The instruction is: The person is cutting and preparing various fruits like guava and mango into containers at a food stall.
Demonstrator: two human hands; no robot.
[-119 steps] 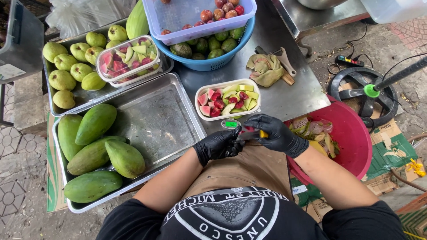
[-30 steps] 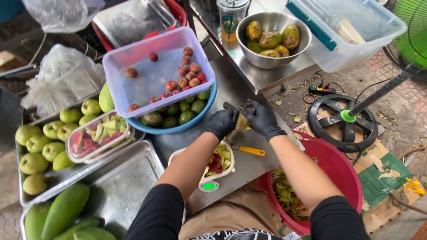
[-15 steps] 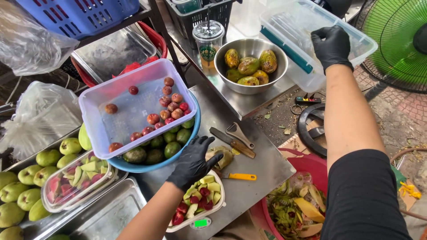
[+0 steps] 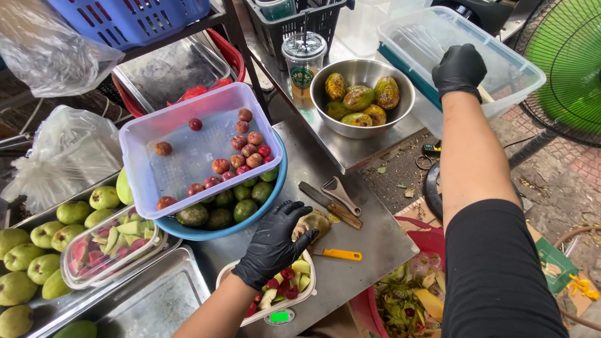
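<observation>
Head view is looking down on a steel counter [image 4: 369, 250] crowded with fruit. At twelve o'clock of the left hand, a clear lilac-rimmed tub [image 4: 188, 156] of small red fruits is sitting on a blue basin [image 4: 250, 219] of green fruits. At two o'clock, a steel bowl [image 4: 363, 94] is holding mottled mangoes. The right hand [image 4: 459, 67], black-gloved, is reaching far out to one o'clock, fingers curled down over the rim of a clear plastic bin [image 4: 501, 75]; whether it is gripping anything I cannot tell. The left hand [image 4: 275, 241], also gloved, is spreading open, its fingertips touching a peeled greenish fruit piece [image 4: 315, 223] above a white tray of cut fruit [image 4: 294, 285]. Just right, a wooden-handled knife [image 4: 328, 203] is lying with its long axis running ten to four, handle toward four. A yellow-handled peeler [image 4: 338, 254] is lying nearly level, handle pointing three o'clock.
</observation>
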